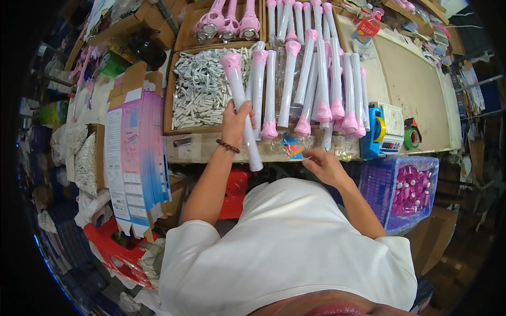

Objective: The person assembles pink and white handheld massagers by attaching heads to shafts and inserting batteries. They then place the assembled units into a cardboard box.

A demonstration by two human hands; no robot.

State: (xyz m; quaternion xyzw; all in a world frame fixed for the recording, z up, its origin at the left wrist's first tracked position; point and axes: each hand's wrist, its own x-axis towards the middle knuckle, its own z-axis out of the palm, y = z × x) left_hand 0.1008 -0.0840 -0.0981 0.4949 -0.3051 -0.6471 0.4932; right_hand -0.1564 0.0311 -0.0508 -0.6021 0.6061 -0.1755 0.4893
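My left hand (235,124) is wrapped around a long white tube with a pink end (238,87), which leans with its pink end up and away from me. The tube's lower end reaches past the table's near edge. At that edge my right hand (325,167) has its thumb and fingers drawn together; anything between them is too small to make out. Just beyond those fingertips lies a small clear packet with blue and orange parts (292,146). Several similar white tubes with pink ends (289,87) lie side by side ahead of my hands.
A cardboard box (169,113) holds white cords and small white sticks. Pink pieces (249,23) lie in another box behind. On the left stand flat printed cartons (126,158). To the right are a blue tape dispenser (375,131) and a purple crate (377,184) with magenta bottles.
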